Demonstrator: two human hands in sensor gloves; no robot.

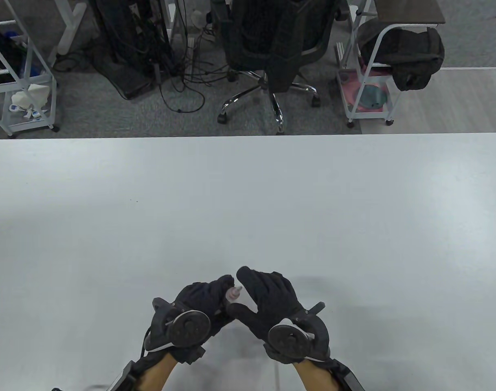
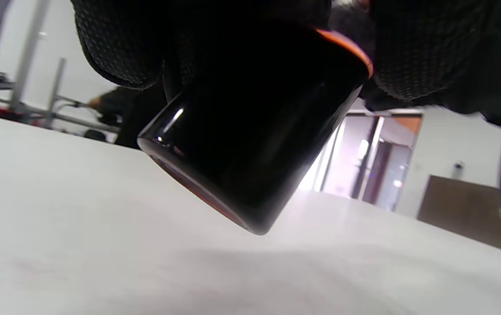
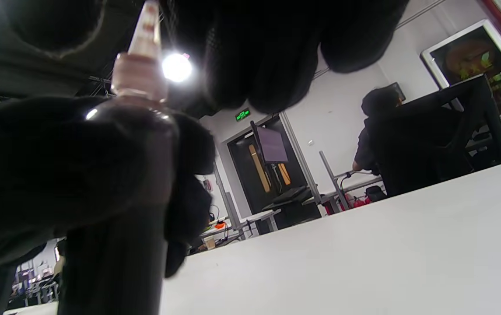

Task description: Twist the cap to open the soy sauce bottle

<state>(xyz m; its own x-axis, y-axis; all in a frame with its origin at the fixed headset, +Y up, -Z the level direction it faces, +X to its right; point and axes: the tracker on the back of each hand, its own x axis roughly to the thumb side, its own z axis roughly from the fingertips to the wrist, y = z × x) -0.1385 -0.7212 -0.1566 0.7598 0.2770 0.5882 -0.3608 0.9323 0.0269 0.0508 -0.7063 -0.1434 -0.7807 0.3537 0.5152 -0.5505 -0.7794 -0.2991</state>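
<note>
White table (image 1: 248, 195) at six o'clock: left hand (image 1: 199, 301) grips the tilted, lifted soy sauce bottle (image 2: 250, 144), its bare nozzle (image 1: 234, 291) suggesting the cap is off; right hand (image 1: 272, 299) hovers spread, apparently holding nothing.

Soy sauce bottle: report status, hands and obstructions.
Left hand grips soy sauce bottle, tilted, base off table. Right hand open beside nozzle, fingers not gripping it. No obstruction visible.
</note>
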